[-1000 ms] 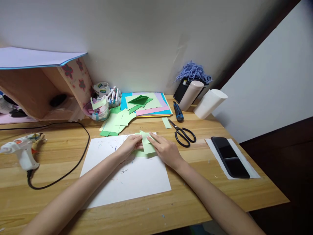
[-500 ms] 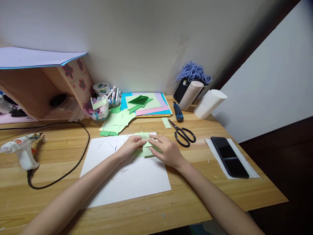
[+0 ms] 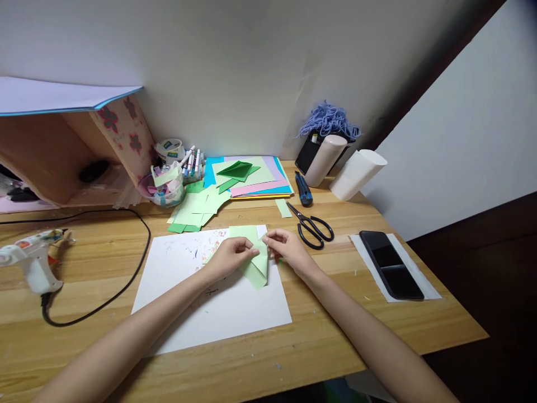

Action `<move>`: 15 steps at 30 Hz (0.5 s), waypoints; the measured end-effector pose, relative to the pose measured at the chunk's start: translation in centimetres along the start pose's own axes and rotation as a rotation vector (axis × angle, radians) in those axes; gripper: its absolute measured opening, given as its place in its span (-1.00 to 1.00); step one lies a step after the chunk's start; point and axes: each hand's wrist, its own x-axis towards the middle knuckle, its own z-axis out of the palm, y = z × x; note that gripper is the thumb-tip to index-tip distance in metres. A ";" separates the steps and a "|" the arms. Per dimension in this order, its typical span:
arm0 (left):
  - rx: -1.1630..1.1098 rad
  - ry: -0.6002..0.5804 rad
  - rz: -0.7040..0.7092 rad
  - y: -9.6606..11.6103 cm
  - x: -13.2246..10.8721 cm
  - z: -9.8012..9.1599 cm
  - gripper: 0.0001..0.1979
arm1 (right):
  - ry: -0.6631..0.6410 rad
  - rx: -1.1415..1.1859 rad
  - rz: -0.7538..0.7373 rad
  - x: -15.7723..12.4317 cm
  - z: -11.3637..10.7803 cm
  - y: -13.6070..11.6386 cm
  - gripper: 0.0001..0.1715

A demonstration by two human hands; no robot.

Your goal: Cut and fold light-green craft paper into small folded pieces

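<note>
A light green piece of paper (image 3: pixel 255 271), partly folded, is between my hands above a white sheet (image 3: pixel 251 310) with coloured marks. My left hand (image 3: pixel 230 257) is closed on the green paper, thumb and fingers at its middle. At the paper's right edge my right hand (image 3: pixel 288 249) pinches the rim between thumb and fingertips. Some of the paper is hidden behind my left fingers. Black-handled scissors (image 3: pixel 311 225) lie just beyond my right hand, beside a small light green paper strip (image 3: pixel 283 208).
A white glue gun (image 3: pixel 36 260) with a black cord lies at the left. Green paper pieces (image 3: pixel 203 204), a tub of scraps (image 3: pixel 168 187) and coloured sheets (image 3: pixel 264 190) fill the back. A blue cutter (image 3: pixel 303 189) and a phone (image 3: pixel 391 264) lie to the right.
The green paper has been turned and now hangs with a corner toward me. My right hand has moved from over the paper's face to its right edge.
</note>
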 end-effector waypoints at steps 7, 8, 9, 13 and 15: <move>0.067 0.050 0.004 -0.2 0.1 0.1 -0.70 | -0.039 0.026 0.033 0.2 0.0 0.3 -0.65; 0.075 0.046 0.009 -0.2 0.1 0.1 -0.70 | -0.037 0.030 0.030 0.2 0.0 0.3 -0.65; 0.078 0.045 0.014 -0.2 0.1 0.0 -0.70 | -0.031 0.035 0.026 0.2 0.1 0.3 -0.65; 0.071 0.055 0.001 -0.1 0.1 0.0 -0.69 | -0.015 0.046 -0.001 0.3 0.2 0.6 -0.67; 0.066 0.056 -0.003 -0.1 0.1 0.0 -0.69 | -0.017 0.038 -0.015 0.4 0.2 0.8 -0.67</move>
